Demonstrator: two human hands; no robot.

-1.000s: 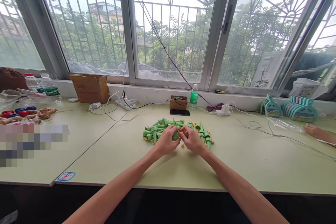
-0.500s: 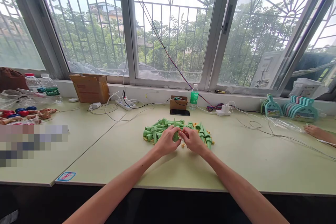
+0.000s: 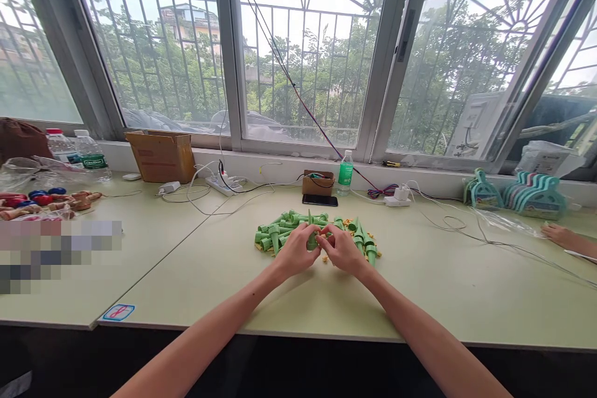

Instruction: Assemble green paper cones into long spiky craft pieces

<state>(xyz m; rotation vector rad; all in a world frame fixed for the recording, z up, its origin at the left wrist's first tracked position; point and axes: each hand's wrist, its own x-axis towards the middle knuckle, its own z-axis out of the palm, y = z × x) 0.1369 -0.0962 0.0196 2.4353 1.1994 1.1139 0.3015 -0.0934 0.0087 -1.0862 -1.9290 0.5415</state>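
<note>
A heap of green plastic cones [image 3: 284, 229] with small yellow pieces among them lies on the pale green table [image 3: 420, 286] in front of me. My left hand [image 3: 297, 252] is closed round one upright green cone [image 3: 311, 234]. My right hand [image 3: 344, 250] is pinched against that same cone, fingertips meeting the left hand's. What the right fingers pinch is too small to make out.
A black phone [image 3: 319, 200], a small brown box [image 3: 318, 183] and a green bottle [image 3: 345, 173] stand behind the heap. A cardboard box [image 3: 161, 155], power strip and cables lie along the sill. Another person's hand [image 3: 562, 235] rests at far right near teal toy shovels [image 3: 532, 193].
Both hands stay pressed together on the cone, with only small finger shifts. The view has tilted very slightly.
</note>
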